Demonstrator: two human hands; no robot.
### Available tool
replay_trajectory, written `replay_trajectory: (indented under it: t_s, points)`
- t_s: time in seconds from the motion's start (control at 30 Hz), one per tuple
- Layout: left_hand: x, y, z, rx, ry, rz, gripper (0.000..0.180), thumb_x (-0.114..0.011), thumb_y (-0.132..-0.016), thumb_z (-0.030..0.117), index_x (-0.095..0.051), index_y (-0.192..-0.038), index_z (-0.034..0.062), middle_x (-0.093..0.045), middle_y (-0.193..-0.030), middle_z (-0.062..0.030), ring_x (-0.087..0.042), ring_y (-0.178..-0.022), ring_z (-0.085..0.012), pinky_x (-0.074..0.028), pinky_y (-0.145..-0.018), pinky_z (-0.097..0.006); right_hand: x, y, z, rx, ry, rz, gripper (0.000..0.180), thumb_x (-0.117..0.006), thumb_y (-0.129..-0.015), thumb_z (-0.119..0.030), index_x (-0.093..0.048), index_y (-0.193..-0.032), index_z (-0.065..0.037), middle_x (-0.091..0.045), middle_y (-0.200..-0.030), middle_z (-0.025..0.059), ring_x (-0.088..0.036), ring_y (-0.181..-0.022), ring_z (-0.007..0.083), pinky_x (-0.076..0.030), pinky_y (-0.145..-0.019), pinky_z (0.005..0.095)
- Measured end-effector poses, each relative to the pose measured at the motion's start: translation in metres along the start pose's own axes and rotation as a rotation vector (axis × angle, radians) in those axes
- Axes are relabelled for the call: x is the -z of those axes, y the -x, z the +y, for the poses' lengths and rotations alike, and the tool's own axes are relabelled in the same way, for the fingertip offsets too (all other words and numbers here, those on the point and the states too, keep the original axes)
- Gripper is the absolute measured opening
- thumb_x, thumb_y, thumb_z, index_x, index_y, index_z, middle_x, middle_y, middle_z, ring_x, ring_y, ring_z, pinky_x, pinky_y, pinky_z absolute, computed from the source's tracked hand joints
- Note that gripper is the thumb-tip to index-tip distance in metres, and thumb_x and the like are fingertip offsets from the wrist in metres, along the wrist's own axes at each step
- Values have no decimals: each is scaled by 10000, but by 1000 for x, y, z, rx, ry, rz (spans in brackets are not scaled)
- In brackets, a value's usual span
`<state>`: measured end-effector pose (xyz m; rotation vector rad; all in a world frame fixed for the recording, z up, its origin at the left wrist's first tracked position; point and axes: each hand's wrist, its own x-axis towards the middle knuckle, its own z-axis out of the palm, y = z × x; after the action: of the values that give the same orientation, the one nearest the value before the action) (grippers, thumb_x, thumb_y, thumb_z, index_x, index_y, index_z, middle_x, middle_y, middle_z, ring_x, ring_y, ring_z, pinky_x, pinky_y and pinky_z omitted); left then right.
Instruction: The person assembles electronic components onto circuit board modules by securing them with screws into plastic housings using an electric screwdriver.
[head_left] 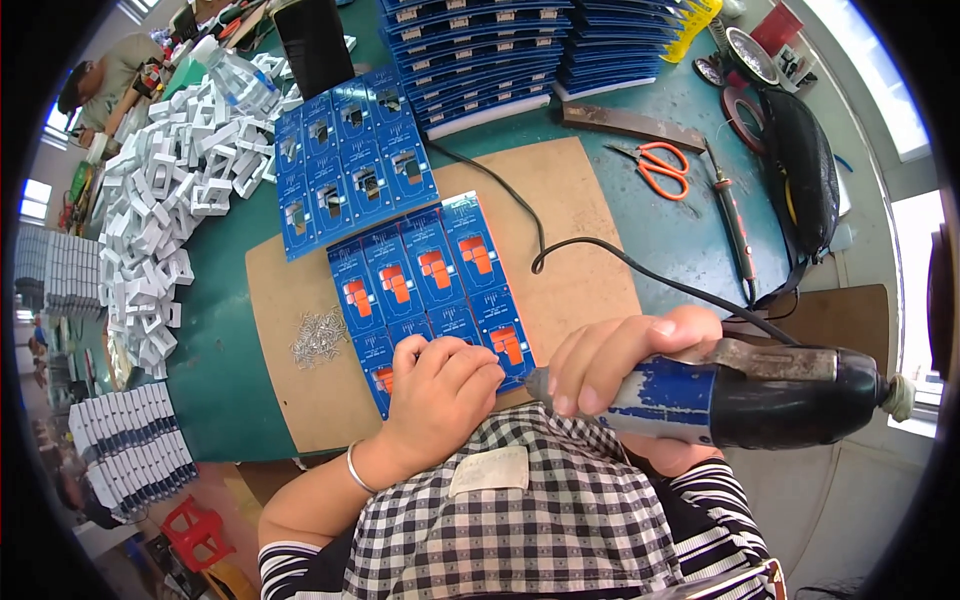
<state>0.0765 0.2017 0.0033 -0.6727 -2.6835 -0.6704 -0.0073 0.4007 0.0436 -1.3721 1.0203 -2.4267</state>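
Green workbench (230, 390) carried brown board (580, 240) in middle. Blue panel of small boards with orange parts (430, 285) lay on brown board, toward near edge. Second blue panel (345, 165) lay past far left corner of brown board. White plastic parts (165, 200) heaped along left edge. Right hand (625, 360) had fingers wrapped tight round black-and-blue electric screwdriver (740, 390), tip at panel's near right corner. Left hand (440, 385) pressed on panel's near end, fingers curled together. Little screws (320, 335) sat left of panel.

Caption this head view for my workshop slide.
Left hand steadies a blue panel while right hand holds an electric screwdriver.
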Motion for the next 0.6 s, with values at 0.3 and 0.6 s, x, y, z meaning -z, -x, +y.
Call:
replay_trajectory:
  t_s: [0.3, 0.6]
  points:
    - [6, -6, 1, -38, -17, -91, 200, -694, -712, 123, -635, -903, 121, -592, -972, 11, -542, -952, -184, -389, -806, -377, -4, 3, -1, -31, 1, -2, 831, -798, -796, -226, -266, -1388, 12, -595, -948, 193, -618, -857, 302, -493, -786, 422]
    - [-1, 1, -4, 26, 126, -16, 165, -698, -724, 140, -652, -881, 123, -606, -986, 9, -544, -967, -201, -402, -838, -398, -12, 4, 7, -91, 10, -21, 778, -777, -810, -152, -279, -1389, -1, -585, -997, 185, -600, -914, 271, -478, -833, 396]
